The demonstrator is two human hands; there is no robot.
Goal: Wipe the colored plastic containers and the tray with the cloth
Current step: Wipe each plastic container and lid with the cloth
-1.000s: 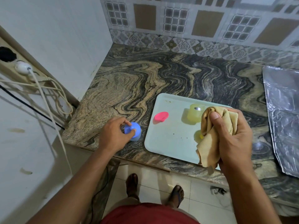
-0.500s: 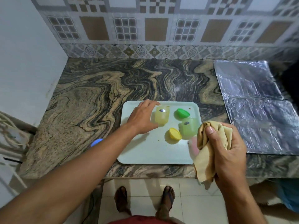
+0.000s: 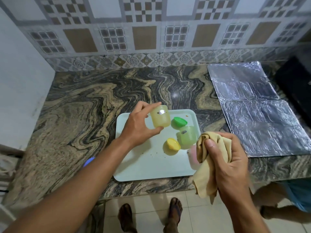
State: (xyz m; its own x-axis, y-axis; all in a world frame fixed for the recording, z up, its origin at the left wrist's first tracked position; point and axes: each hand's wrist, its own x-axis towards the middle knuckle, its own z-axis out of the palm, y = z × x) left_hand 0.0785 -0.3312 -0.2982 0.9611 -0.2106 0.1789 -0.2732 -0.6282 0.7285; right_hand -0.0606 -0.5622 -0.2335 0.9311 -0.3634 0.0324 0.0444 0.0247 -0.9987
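The yellow container [image 3: 160,116] sits in the left hand [image 3: 138,126], fingers and thumb curled round it above the far left part of the pale tray [image 3: 134,165]. On the tray lie a green lid [image 3: 180,121], a green container [image 3: 187,137], a yellow lid [image 3: 173,144] and a pink container [image 3: 192,156]. The right hand [image 3: 227,162] clutches the bunched tan cloth [image 3: 208,167] at the tray's near right corner, on the marbled counter [image 3: 75,115].

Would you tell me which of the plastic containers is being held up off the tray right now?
The yellow container, gripped by the left hand; the green container rests on the tray.
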